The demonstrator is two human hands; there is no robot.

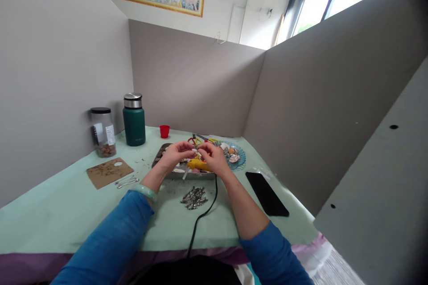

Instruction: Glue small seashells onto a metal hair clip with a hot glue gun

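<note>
My left hand (pixel 177 152) and my right hand (pixel 214 156) meet over a metal tray (pixel 187 175), fingertips pinched close together. A small whitish piece seems to be between them, too small to name. Below my fingers a yellow hot glue gun (pixel 198 164) lies in the tray with its clear glue stick (pixel 186 173) poking toward me. A black cord (pixel 204 214) runs from the tray to the table's front edge. Nearer to me is a pile of small metal clips (pixel 194 198). Other small pieces in the tray are partly hidden by my hands.
A blue glass plate (pixel 241 158) of small ornaments and pliers (pixel 203 138) lie behind my right hand. A black phone (pixel 266 193) is at right. Leftward stand a green flask (pixel 134 124), a jar (pixel 103 133), a red cup (pixel 164 131), brown cardboard (pixel 109 173) and safety pins (pixel 127 181).
</note>
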